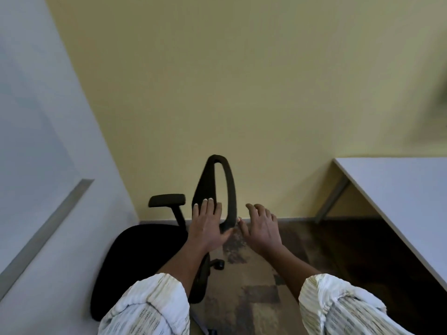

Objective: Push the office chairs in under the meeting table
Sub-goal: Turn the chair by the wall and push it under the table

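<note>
A black office chair [135, 257] stands in the room's corner, its seat toward the left wall and its narrow backrest [231, 189] edge-on to me. My left hand [208, 226] lies flat against the backrest's left face, fingers spread, thumb under its lower edge. My right hand [262, 228] hovers just right of the backrest with fingers apart; its thumb tip is at the frame's edge and I cannot tell whether they touch. The white meeting table [406, 189] stands to the right, apart from the chair.
A yellow wall [242, 93] lies straight ahead and a white wall [36, 141] with a grey rail closes the left side. Patterned brown carpet [290, 262] stretches between chair and table. A grey table leg [333, 197] stands near the wall.
</note>
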The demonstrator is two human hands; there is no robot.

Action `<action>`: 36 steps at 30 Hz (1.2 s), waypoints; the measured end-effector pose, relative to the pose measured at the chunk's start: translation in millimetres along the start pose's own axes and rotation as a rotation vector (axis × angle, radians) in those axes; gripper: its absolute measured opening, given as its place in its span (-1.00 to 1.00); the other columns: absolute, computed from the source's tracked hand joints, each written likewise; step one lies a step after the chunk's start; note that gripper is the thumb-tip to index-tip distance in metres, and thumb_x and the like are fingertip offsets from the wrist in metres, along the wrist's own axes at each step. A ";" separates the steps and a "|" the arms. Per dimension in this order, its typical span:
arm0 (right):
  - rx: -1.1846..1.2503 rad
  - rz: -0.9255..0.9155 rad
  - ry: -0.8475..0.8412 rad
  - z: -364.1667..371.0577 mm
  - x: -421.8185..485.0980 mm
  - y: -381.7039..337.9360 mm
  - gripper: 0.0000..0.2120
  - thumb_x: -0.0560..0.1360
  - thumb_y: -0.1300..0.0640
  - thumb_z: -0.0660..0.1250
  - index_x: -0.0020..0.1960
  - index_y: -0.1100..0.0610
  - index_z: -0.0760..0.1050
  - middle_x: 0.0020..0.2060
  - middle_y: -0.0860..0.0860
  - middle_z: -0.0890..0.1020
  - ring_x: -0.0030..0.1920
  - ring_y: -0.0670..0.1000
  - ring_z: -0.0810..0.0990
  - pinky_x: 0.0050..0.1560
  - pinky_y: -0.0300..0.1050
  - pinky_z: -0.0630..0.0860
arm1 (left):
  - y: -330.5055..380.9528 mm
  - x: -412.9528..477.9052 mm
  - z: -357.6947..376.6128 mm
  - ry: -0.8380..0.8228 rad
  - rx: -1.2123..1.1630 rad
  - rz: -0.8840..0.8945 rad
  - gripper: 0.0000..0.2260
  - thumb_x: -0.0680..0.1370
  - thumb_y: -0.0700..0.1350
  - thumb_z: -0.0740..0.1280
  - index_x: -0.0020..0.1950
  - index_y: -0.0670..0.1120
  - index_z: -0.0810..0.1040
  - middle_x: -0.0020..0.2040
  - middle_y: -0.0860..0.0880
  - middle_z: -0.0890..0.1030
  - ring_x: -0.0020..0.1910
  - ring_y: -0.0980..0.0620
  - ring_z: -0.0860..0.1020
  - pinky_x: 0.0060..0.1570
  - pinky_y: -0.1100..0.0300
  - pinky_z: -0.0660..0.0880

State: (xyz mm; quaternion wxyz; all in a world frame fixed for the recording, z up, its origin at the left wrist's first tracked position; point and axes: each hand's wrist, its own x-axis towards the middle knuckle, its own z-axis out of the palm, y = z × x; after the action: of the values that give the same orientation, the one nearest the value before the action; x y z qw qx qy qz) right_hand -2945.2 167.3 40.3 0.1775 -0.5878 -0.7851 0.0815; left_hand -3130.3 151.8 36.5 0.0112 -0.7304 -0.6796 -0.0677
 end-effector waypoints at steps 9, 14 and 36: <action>-0.046 -0.298 -0.113 23.7 83.3 -54.5 -0.49 0.64 -0.28 0.01 0.18 0.05 0.55 0.19 0.02 0.57 0.22 0.09 0.50 0.20 0.07 0.42 | 2.0 20.2 8.9 -0.163 -0.384 -0.315 -0.17 0.43 0.29 0.30 0.56 -0.09 0.12 0.52 -0.25 0.21 0.46 -0.25 0.26 0.45 -0.15 0.26; -0.162 -0.458 -0.247 19.8 131.8 -40.7 -0.45 0.66 -0.26 -0.02 0.21 0.03 0.62 0.43 0.04 0.46 0.48 0.10 0.31 0.36 0.09 0.30 | 13.1 47.8 13.8 -0.157 -0.409 -0.471 -0.15 0.49 0.26 0.32 0.58 -0.14 0.03 0.45 -0.27 0.27 0.37 -0.29 0.33 0.34 -0.15 0.36; -0.134 -0.790 -0.149 17.0 205.7 104.2 -0.51 0.69 -0.16 -0.07 0.10 -0.02 0.62 0.17 -0.06 0.60 0.38 0.06 0.39 0.38 0.08 0.26 | 116.5 123.4 31.2 -0.120 -0.455 -0.463 -0.36 0.36 0.06 0.37 0.39 -0.08 0.33 0.22 -0.16 0.41 0.17 -0.19 0.40 0.16 -0.04 0.45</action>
State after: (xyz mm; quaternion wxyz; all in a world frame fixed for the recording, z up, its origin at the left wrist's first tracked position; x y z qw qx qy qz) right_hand -2909.0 395.3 27.1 0.0993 -0.2439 -0.9647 -0.0019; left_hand -3003.5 268.6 28.5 -0.2079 -0.5428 -0.7946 -0.1752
